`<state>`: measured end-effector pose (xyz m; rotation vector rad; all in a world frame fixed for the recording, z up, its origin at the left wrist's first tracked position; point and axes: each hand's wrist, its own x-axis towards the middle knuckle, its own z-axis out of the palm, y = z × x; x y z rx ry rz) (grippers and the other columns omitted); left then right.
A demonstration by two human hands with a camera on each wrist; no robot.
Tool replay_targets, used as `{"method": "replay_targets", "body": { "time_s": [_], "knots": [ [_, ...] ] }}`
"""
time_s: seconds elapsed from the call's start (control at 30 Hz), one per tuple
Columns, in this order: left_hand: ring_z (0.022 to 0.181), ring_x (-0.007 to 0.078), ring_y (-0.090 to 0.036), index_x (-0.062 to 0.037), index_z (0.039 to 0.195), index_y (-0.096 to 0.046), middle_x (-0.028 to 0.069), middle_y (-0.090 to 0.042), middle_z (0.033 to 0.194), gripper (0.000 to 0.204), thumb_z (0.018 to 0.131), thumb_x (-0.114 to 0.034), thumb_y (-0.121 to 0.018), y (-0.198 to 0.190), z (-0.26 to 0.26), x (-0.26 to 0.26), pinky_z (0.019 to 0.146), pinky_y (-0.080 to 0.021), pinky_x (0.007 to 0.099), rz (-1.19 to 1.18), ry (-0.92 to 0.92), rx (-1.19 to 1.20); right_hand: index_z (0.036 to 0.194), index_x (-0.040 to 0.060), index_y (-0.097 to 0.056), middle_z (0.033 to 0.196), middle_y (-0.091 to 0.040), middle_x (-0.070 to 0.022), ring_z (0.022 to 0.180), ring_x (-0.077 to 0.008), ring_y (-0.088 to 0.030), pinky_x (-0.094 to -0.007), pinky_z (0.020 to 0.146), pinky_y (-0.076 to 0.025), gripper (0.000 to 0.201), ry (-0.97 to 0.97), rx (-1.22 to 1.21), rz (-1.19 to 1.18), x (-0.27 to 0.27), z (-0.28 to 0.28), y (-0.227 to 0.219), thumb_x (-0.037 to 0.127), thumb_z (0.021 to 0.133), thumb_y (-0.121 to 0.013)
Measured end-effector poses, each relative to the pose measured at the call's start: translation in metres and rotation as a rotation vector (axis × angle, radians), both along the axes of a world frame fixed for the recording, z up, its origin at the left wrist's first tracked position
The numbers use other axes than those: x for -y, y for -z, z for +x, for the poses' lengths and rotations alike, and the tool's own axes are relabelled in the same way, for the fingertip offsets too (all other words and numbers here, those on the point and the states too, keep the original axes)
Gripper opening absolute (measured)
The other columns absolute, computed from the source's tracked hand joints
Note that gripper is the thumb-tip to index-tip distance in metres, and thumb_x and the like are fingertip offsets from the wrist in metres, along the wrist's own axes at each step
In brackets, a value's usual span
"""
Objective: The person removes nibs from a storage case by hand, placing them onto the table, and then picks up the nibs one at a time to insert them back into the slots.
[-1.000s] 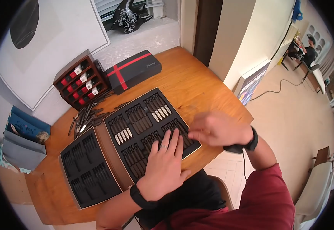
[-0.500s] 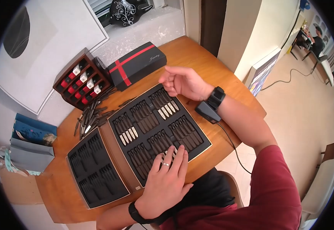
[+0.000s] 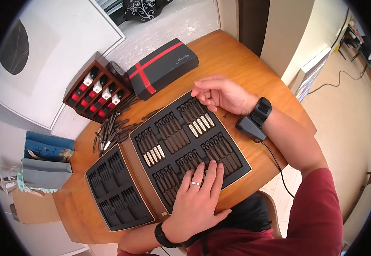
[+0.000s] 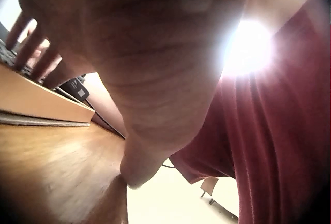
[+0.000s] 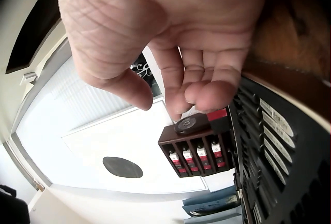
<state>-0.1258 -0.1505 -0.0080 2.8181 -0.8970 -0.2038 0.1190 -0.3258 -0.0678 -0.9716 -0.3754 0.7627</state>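
Observation:
An opened two-panel case lies on the table, its right panel holding rows of slender dark pieces, two groups with pale ends. My left hand rests, fingers straight, on the lower middle group, partly hiding it. Beside the right panel's upper corner hovers my right hand, its fingers loosely bent. In the right wrist view nothing sits between that hand's thumb and fingertips. More dark pieces fill the left panel.
Behind the case lies a loose pile of dark slender pieces. A wooden rack with red and white items stands by the wall, next to a black box with red ribbon. Blue and grey holders stand at left. A cable trails from the right wrist camera.
My right hand has moved from beside the lower right of the case up to its upper right corner. My left hand stays on the lower groups, its fingertips slightly lower.

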Motion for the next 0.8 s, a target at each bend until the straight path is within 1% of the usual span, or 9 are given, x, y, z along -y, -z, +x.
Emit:
{"method": "replay_targets", "body": {
  "time_s": [0.13,0.2,0.33,0.4,0.53,0.63,0.7,0.73,0.8],
  "knots": [
    [0.132,0.0404,-0.049,0.0075,0.151,-0.049,0.0251,-0.046,0.155,0.108,0.073,-0.058,-0.087,0.004,0.004,-0.002,0.114,-0.041,0.0517,-0.064,-0.013,-0.021,0.102,0.0019,-0.073,0.078,-0.066,0.0022,0.067,-0.007,-0.061,-0.0237,0.056,-0.047,0.031,-0.006,0.0,-0.001,-0.001,0.0,0.001,0.032,0.107,-0.064],
    [0.132,0.0392,-0.049,0.007,0.151,-0.049,0.0232,-0.043,0.159,0.111,0.072,-0.059,-0.087,0.005,0.005,-0.003,0.114,-0.042,0.0505,-0.087,-0.022,-0.025,0.099,0.0009,-0.075,0.076,-0.065,-0.0001,0.062,-0.0091,-0.058,-0.0248,0.052,-0.044,0.032,0.029,-0.018,0.0,-0.003,-0.001,0.001,0.029,0.108,-0.063],
    [0.131,0.0381,-0.05,0.007,0.151,-0.05,0.021,-0.041,0.163,0.11,0.071,-0.059,-0.087,0.006,0.007,-0.004,0.113,-0.043,0.0494,-0.06,-0.001,-0.013,0.098,0.0008,-0.075,0.074,-0.066,-0.0003,0.06,-0.0089,-0.058,-0.0247,0.05,-0.044,0.03,0.059,-0.026,-0.028,-0.003,-0.001,-0.001,0.027,0.107,-0.064],
    [0.13,0.0379,-0.051,0.0072,0.149,-0.051,0.0192,-0.039,0.166,0.108,0.072,-0.059,-0.087,0.006,0.009,-0.006,0.113,-0.043,0.0492,-0.068,0.012,-0.018,0.099,0.0018,-0.074,0.075,-0.066,0.002,0.063,-0.006,-0.061,-0.0222,0.052,-0.047,0.027,0.028,-0.012,-0.023,-0.004,-0.001,0.001,0.027,0.106,-0.067],
    [0.128,0.0378,-0.051,0.0076,0.148,-0.052,0.0204,-0.039,0.165,0.108,0.07,-0.058,-0.087,0.002,0.009,-0.005,0.113,-0.043,0.0494,-0.049,0.009,-0.014,0.098,0.0017,-0.074,0.075,-0.066,0.002,0.063,-0.0056,-0.061,-0.0217,0.051,-0.047,0.027,0.03,0.008,-0.014,-0.005,-0.002,-0.001,0.027,0.106,-0.067],
    [0.132,0.0391,-0.049,0.0072,0.149,-0.051,0.0228,-0.038,0.165,0.109,0.069,-0.058,-0.088,0.001,0.007,-0.003,0.116,-0.04,0.0502,-0.024,0.014,-0.012,0.098,0.0016,-0.074,0.074,-0.066,0.0021,0.061,-0.0054,-0.061,-0.0218,0.05,-0.046,0.027,0.032,0.005,-0.042,-0.004,-0.003,-0.002,0.026,0.106,-0.067],
    [0.143,0.0411,-0.043,0.0079,0.151,-0.048,0.0265,-0.037,0.164,0.111,0.07,-0.057,-0.087,0.001,0.007,-0.001,0.12,-0.036,0.0504,-0.054,0.016,-0.033,0.098,0.0014,-0.075,0.074,-0.066,0.002,0.06,-0.0055,-0.061,-0.022,0.05,-0.047,0.027,0.042,0.002,-0.052,-0.004,-0.003,-0.003,0.026,0.106,-0.067],
    [0.143,0.0411,-0.043,0.0079,0.151,-0.048,0.0265,-0.037,0.164,0.111,0.07,-0.057,-0.087,0.001,0.008,0.0,0.12,-0.036,0.0504,-0.057,0.008,-0.028,0.098,0.0014,-0.075,0.074,-0.066,0.002,0.06,-0.0055,-0.061,-0.022,0.05,-0.047,0.027,0.034,0.007,-0.055,-0.005,-0.003,-0.004,0.026,0.106,-0.067],
    [0.153,0.0419,-0.034,0.0094,0.153,-0.044,0.0287,-0.036,0.164,0.113,0.072,-0.056,-0.087,0.003,0.011,0.002,0.123,-0.032,0.0499,-0.073,0.038,-0.058,0.097,0.0009,-0.075,0.073,-0.066,0.0015,0.059,-0.0056,-0.06,-0.0218,0.05,-0.047,0.026,0.057,0.002,-0.045,-0.005,-0.005,-0.005,0.025,0.105,-0.068]
  ]
}}
